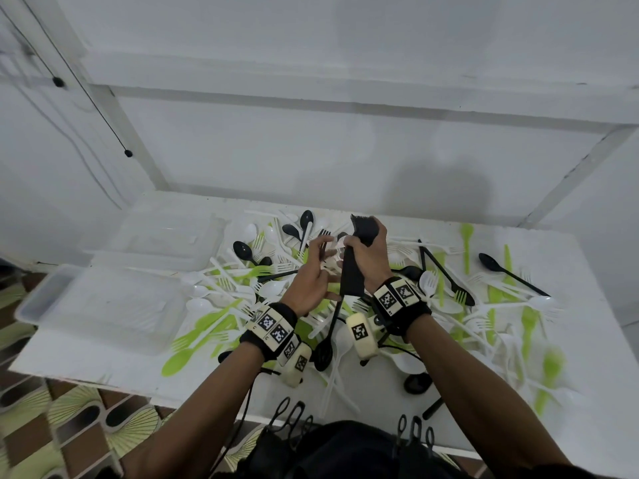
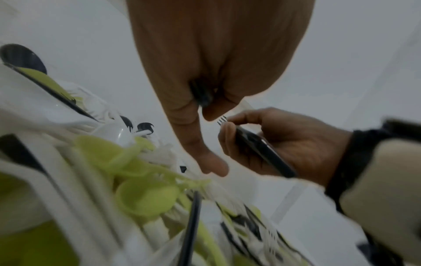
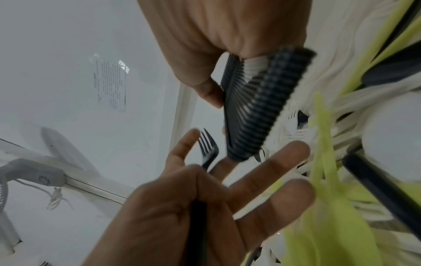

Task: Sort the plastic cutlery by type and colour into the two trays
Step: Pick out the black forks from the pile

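Over the middle of the pile, my right hand grips a thick stack of black forks, tines pointing away from me; the right wrist view shows the stack fanned out under the fingers. Just to its left, my left hand holds a single black fork, handle pinched between thumb and palm, other fingers spread. Its tines are close to the stack. White, green and black cutlery litters the white table. Two clear trays stand at the left.
The near tray holds some white forks; what is in the far tray I cannot make out. Black spoons and green knives lie to the right. Black clips hang at the table's front edge. A patterned floor lies left of and below the table.
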